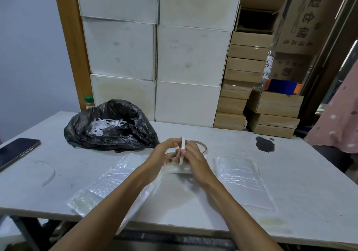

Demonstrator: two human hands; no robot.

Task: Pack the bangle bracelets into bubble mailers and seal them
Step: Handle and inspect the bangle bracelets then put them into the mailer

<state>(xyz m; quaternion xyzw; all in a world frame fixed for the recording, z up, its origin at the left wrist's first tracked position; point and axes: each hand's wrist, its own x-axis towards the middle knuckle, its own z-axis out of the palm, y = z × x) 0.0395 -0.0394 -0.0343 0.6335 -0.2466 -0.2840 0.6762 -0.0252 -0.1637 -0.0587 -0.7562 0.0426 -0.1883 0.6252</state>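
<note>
A white bangle [182,150] stands upright on edge at the table's middle, held between my left hand [166,151] and my right hand [191,155]. Both hands pinch it just above a small bubble mailer [177,169] lying under them. A stack of clear bubble mailers [112,181] lies to the left, partly under my left forearm. Another bubble mailer [242,181] lies flat to the right. A ring shape [203,147] shows on the table just behind my right hand; I cannot tell whether it is a bangle or a mark.
A black plastic bag [110,126] holding white strips sits at the back left. A dark phone [15,152] lies at the left edge. A black stain [264,144] marks the white table [290,192]. White boxes [155,57] and brown cartons [246,80] stand behind.
</note>
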